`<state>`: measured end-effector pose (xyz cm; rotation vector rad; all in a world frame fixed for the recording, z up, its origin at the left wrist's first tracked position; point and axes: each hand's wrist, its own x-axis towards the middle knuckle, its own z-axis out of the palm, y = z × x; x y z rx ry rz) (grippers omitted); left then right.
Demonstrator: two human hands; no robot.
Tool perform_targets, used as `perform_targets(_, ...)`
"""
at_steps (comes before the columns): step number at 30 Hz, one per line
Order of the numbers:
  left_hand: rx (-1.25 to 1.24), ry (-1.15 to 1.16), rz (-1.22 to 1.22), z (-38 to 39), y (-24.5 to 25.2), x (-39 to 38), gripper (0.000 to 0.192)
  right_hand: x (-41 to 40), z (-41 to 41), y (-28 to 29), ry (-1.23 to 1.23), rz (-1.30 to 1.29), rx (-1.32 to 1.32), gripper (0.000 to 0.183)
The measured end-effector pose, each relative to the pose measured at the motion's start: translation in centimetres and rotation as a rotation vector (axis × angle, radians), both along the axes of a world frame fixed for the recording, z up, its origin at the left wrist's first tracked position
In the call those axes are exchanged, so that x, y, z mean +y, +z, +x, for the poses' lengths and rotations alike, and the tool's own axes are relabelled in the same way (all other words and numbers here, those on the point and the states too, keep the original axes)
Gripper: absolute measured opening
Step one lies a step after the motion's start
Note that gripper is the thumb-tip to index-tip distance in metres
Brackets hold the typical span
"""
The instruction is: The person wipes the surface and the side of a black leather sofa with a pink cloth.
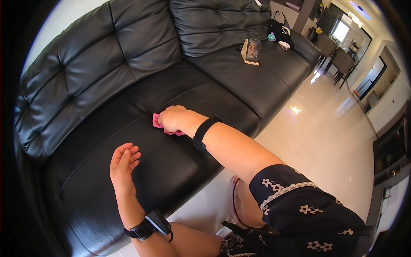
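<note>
My right hand (172,119) is closed around a pink cloth (157,121) and presses it on the seat of a black leather sofa (221,74). Most of the cloth is hidden under the hand; pink edges show at its left and below. Over the nearer part of the seat, my left hand (123,167) is raised with the palm turned up and its fingers loosely curled. Nothing is in it. A black strap (203,131) circles the right forearm, and a strap with a black box (158,222) sits on the left wrist.
A phone (253,49) leans on a stand (245,59) on the far seat. Behind it lie a black bag (282,30), a teal item (271,36) and a small white item (284,44). Glossy floor tiles (308,135) run beside the sofa toward dining chairs (340,61).
</note>
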<state>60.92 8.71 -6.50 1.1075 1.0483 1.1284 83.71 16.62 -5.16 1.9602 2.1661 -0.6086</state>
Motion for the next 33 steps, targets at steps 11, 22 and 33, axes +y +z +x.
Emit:
perform_targets(11, 0.052, 0.003, -0.008, 0.1, 0.0, -0.2, 0.023, -3.2, 0.0, -0.6, 0.048, 0.133, -0.108, 0.025)
perform_targets(22, 0.049, 0.004, 0.001, -0.3, 0.2, -1.9, 0.021, -16.0, -2.4, 0.4, 0.313, 0.301, -0.3, 0.014)
perform_targets(33, 0.117, 0.024, 0.04, -1.4, 1.1, -4.1, 0.021, -14.8, 3.8, 2.4, 0.014, 0.332, 0.431, 0.05)
